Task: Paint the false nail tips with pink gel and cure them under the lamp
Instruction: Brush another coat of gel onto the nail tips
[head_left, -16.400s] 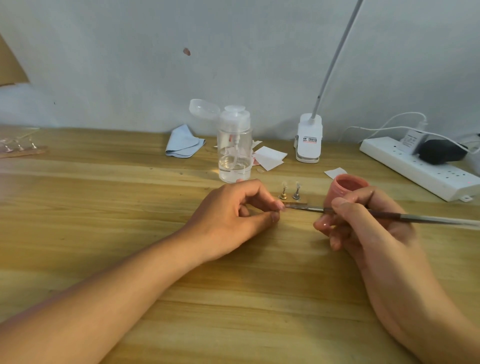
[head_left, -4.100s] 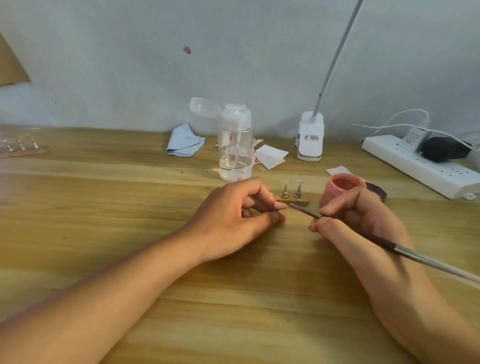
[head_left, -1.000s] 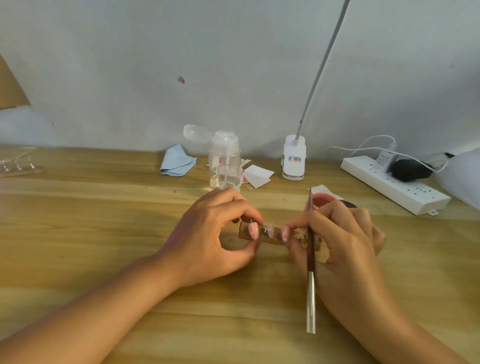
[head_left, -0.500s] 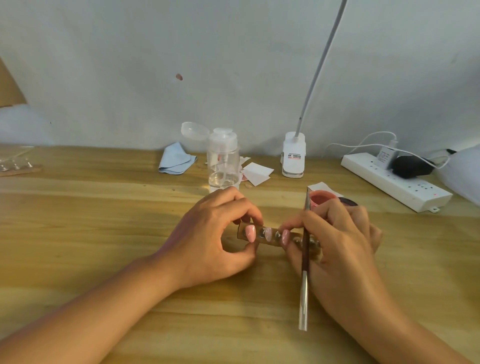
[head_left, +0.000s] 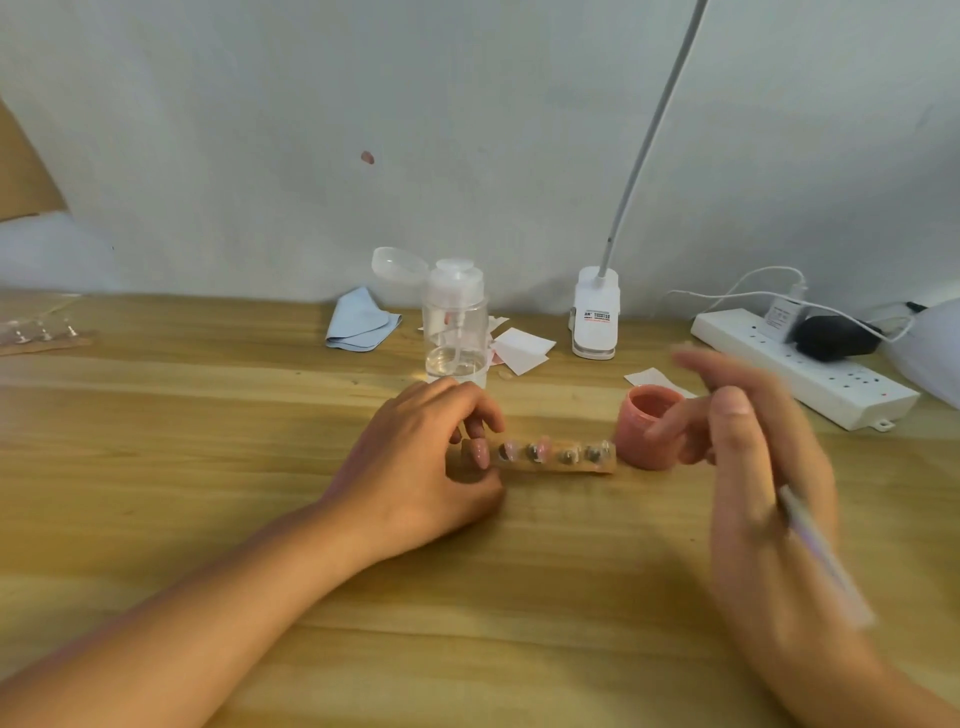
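On the wooden table (head_left: 208, 415), the left hand (head_left: 415, 467) pinches the nail tips' holder strip (head_left: 558, 460), likely steadying it just left of the pink gel jar (head_left: 649, 426), while the blurred right hand (head_left: 753, 467), just right of the jar, carries the brush (head_left: 826, 561) in a grip I cannot tell.

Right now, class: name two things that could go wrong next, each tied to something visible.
1. The left hand grips the wooden strip with fingers right beside the pink tips; uncured gel could smudge.
2. The open gel jar stands by the strip's right end, near the blurred right hand holding the brush; it might get knocked.
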